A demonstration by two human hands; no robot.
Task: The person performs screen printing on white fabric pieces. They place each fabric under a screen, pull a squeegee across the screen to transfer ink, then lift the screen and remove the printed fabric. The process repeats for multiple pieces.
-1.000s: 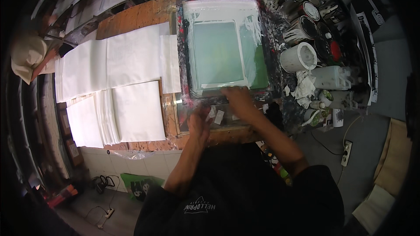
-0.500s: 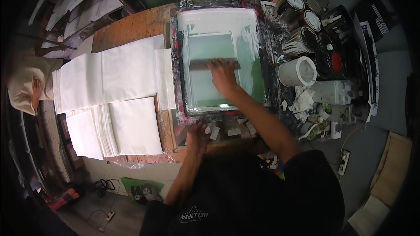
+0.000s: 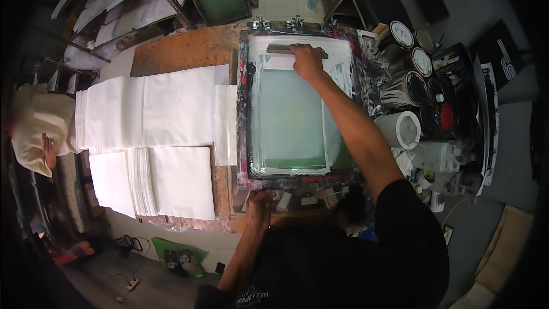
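The squeegee (image 3: 297, 49) lies crosswise at the far end of the screen-printing frame (image 3: 245, 109), close to the hinge clamps (image 3: 278, 23), and the person's right hand (image 3: 307, 62) is clamped over its middle, fingers wrapped on the handle, the arm stretched full length across the mesh to reach it. The green mesh (image 3: 289, 117) below it shows a pale, wet-looking film of white ink, thickest near the blade. The left hand (image 3: 261, 201) rests at the near edge of the table (image 3: 177, 51), just below the frame's front rail, fingers bent against the wood; I would judge it is there to brace the body during the long reach, though I cannot tell whether it grips anything. To the left, near the frame, white sheets (image 3: 151, 111) lie flat in overlapping rows, with a squared stack (image 3: 154, 182) nearer the person, placed so that the next one is within arm's reach. On the right stand ink cans (image 3: 407, 88) and a white tub (image 3: 402, 130), crowded together beside the frame, handy for the right hand
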